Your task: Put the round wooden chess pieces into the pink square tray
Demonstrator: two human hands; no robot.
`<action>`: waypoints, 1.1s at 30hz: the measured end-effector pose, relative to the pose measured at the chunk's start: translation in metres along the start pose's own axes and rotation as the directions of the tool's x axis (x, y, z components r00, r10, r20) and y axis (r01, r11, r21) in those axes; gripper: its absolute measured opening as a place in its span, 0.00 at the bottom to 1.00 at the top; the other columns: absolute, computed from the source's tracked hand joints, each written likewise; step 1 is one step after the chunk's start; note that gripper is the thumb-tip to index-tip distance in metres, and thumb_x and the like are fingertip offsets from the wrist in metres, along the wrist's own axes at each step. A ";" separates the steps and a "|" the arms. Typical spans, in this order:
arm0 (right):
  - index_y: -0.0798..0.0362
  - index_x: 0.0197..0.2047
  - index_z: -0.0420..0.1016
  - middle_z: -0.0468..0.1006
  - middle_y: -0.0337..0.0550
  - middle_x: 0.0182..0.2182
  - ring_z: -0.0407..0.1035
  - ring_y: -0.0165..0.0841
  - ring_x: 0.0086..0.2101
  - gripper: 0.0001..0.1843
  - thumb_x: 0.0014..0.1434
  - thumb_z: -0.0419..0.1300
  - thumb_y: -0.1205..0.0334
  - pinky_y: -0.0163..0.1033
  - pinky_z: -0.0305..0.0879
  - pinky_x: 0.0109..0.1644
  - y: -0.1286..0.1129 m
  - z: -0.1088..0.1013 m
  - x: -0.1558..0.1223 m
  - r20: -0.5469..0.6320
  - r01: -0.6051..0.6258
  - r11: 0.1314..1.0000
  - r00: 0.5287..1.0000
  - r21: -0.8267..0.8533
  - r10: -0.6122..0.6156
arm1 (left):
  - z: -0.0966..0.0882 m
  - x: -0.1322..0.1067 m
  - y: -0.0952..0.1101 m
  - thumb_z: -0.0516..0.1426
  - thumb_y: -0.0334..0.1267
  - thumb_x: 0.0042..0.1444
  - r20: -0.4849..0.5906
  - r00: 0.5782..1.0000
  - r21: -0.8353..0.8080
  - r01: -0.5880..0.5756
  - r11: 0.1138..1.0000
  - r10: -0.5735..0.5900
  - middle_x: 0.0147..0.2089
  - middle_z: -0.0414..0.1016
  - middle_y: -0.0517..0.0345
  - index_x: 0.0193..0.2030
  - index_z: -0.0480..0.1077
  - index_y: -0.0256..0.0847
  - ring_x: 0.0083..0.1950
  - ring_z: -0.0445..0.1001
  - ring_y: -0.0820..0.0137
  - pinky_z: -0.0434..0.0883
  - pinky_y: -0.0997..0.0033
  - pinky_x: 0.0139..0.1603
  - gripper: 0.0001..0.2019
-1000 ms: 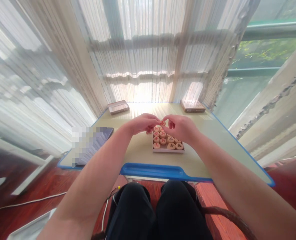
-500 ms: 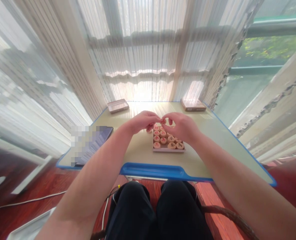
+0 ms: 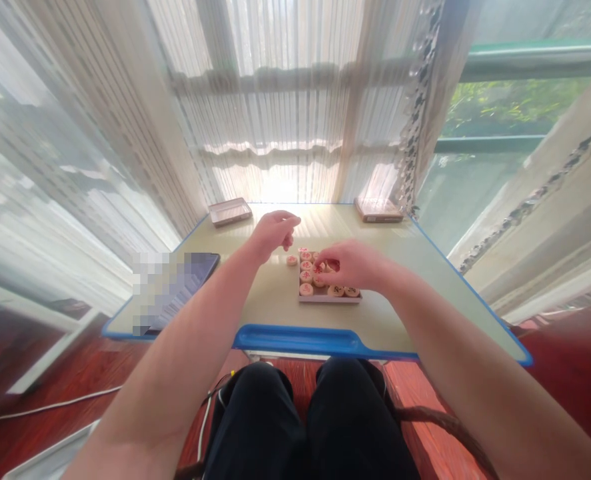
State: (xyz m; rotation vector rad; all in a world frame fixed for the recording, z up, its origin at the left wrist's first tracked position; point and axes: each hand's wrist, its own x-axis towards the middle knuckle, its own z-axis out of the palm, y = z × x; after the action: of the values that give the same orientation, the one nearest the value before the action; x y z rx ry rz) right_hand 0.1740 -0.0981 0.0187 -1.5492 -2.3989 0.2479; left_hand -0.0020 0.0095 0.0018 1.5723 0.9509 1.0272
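Several round wooden Chinese chess pieces with red or black characters lie in rows in a shallow box (image 3: 330, 300). Over the box, my right hand (image 3: 354, 263) has thumb and fingers closed around a red-marked Chinese chess piece (image 3: 318, 269); the hand hides part of the pieces on the box's right side. Just above and left of the box hovers my left hand (image 3: 276, 231), index finger stretched out, other fingers loosely bent, nothing visible in it. A loose red-marked piece (image 3: 292, 261) lies on the table below it, beside the box's left wall.
At the table's far left corner sits a shallow clear-looking tray or lid (image 3: 230, 212). A flat box (image 3: 378, 210) is at the far right corner. On the left lies a dark, partly blurred flat object (image 3: 190, 287). A blue trough (image 3: 298, 338) runs along the table's near edge.
My hands have come apart. The right hand has brought the piece down and nearer over the box, while the left has released it and drawn away leftward. The view has shifted slightly.
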 end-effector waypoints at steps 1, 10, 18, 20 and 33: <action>0.49 0.35 0.78 0.74 0.37 0.24 0.59 0.26 0.24 0.12 0.52 0.58 0.53 0.33 0.49 0.27 -0.001 0.000 0.000 0.017 0.005 1.000 1.000 -0.004 -0.005 | 0.000 0.000 0.000 0.59 0.39 0.49 -0.001 1.000 -0.003 0.006 1.000 -0.006 0.19 0.62 0.65 0.32 0.68 0.37 0.17 0.64 0.78 0.62 0.78 0.15 0.08; 0.48 0.33 0.77 0.76 0.38 0.25 0.61 0.28 0.24 0.14 0.53 0.55 0.50 0.34 0.50 0.27 0.001 0.001 0.000 0.045 0.026 0.989 0.999 -0.146 -0.019 | 0.000 0.001 -0.003 0.59 0.42 0.51 0.038 0.999 0.046 0.012 0.999 -0.014 0.19 0.64 0.65 0.38 0.68 0.38 0.18 0.64 0.77 0.64 0.77 0.17 0.11; 0.46 0.37 0.77 0.77 0.38 0.27 0.62 0.29 0.25 0.14 0.53 0.54 0.52 0.34 0.50 0.27 0.000 0.002 0.000 0.099 0.007 0.985 0.995 -0.170 0.010 | 0.001 0.002 -0.008 0.59 0.43 0.51 0.056 0.998 0.068 0.015 0.998 -0.018 0.19 0.64 0.64 0.37 0.68 0.39 0.17 0.64 0.77 0.63 0.77 0.16 0.11; 0.46 0.37 0.78 0.77 0.39 0.28 0.63 0.29 0.25 0.14 0.53 0.54 0.53 0.34 0.50 0.27 0.001 0.002 0.000 0.103 0.010 0.986 0.995 -0.169 0.007 | 0.002 0.002 -0.009 0.60 0.44 0.50 0.062 0.998 0.069 0.018 0.997 -0.022 0.19 0.64 0.64 0.36 0.68 0.38 0.17 0.64 0.77 0.63 0.77 0.16 0.11; 0.45 0.39 0.78 0.77 0.37 0.27 0.65 0.29 0.26 0.12 0.52 0.57 0.54 0.33 0.52 0.27 0.002 0.002 0.000 0.108 -0.018 0.999 0.994 -0.030 0.021 | 0.000 0.002 0.000 0.58 0.40 0.50 -0.077 0.997 0.001 -0.025 1.000 0.025 0.16 0.60 0.67 0.28 0.66 0.38 0.15 0.59 0.80 0.57 0.78 0.15 0.08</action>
State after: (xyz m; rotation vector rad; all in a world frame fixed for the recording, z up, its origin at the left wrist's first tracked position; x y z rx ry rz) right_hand 0.1747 -0.0972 0.0165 -1.6114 -2.4805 0.3102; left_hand -0.0014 0.0111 0.0019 1.5574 0.9856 1.1125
